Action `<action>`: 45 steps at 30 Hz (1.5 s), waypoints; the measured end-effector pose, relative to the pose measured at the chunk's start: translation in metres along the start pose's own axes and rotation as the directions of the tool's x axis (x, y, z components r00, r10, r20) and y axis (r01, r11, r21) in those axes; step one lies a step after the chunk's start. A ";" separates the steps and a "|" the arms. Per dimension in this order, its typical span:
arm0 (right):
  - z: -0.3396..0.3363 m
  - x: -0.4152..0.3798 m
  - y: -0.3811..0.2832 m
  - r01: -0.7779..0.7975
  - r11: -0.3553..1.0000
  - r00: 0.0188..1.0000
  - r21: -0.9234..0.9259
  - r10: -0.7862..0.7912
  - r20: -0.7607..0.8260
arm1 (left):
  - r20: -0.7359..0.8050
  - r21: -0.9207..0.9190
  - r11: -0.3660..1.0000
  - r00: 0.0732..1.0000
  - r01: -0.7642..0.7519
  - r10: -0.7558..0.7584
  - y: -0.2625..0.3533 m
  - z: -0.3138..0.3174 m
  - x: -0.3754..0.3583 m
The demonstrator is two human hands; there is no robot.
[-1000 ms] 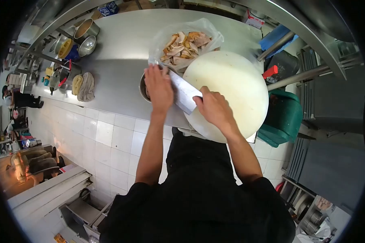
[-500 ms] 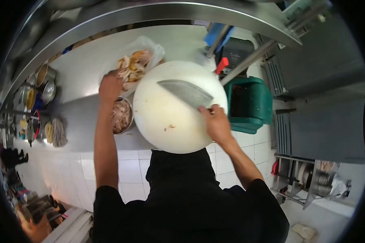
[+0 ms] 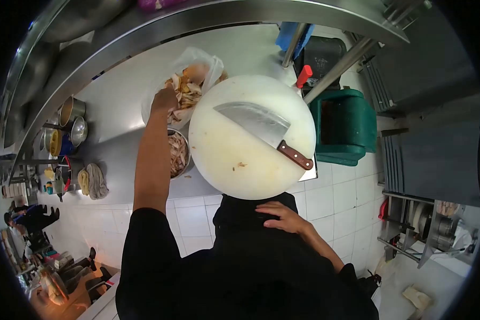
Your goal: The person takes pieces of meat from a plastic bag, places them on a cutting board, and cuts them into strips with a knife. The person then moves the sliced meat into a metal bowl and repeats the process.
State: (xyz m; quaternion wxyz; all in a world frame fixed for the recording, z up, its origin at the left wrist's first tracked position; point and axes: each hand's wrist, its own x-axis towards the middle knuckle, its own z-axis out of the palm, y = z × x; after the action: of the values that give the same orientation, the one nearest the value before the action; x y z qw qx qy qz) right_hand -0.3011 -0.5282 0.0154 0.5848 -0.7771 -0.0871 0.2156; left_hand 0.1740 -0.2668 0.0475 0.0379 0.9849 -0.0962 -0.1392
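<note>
My left hand (image 3: pixel 165 100) reaches to the near-left side of a clear plastic bag (image 3: pixel 214 69) of cut chicken pieces (image 3: pixel 188 90). Its fingers are curled at the meat, and what they grip is hidden. Below it, a round metal bowl (image 3: pixel 185 164) contains shredded meat (image 3: pixel 177 154). A large cleaver (image 3: pixel 258 121) with a brown riveted handle lies flat on the round white cutting board (image 3: pixel 218 178), untouched. My right hand (image 3: pixel 284 217) rests with fingers spread against the front of my black clothing, just below the board's edge.
A green bin (image 3: pixel 352 128) stands right of the board. Near it, a red handle (image 3: pixel 304 76) sticks up beside a metal post. Cloths (image 3: pixel 96 181) and metal pots (image 3: pixel 72 112) sit on the steel counter (image 3: pixel 125 154) at left. A steel shelf rail (image 3: pixel 240 13) crosses overhead.
My right hand has let go of the cleaver and moved down off the board to my front. The cleaver stays on the board. My left hand remains at the bag.
</note>
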 end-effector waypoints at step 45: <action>-0.161 0.020 -0.089 -0.162 0.966 0.862 0.200 0.238 -0.448 | -0.360 -0.244 0.613 0.657 -0.752 0.662 0.059 0.030 -0.152</action>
State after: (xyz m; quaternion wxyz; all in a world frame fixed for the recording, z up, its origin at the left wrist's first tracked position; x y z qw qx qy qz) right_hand -0.2029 -0.6340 0.1308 0.6217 -0.7628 0.1549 0.0875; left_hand 0.0114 -0.2950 0.0653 0.2870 0.8478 -0.4459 -0.0114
